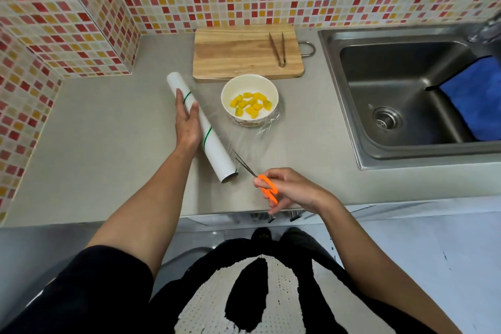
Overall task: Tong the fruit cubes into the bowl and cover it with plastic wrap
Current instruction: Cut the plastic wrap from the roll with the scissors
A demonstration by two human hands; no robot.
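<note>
In the middle left of the frame my left hand (187,119) lies flat and open on the white plastic wrap roll (202,130), which lies slanted on the grey table (95,144). A clear sheet of wrap (244,141) stretches from the roll to the white bowl (249,99) in the centre, and the yellow fruit cubes (250,106) are inside this bowl. Above it, the tongs (279,49) rest on the wooden cutting board (244,53). Lower, right of centre, my right hand (295,190) is closed around orange scissors (260,179), blades apart at the sheet edge. The sink (406,89) is at right.
</note>
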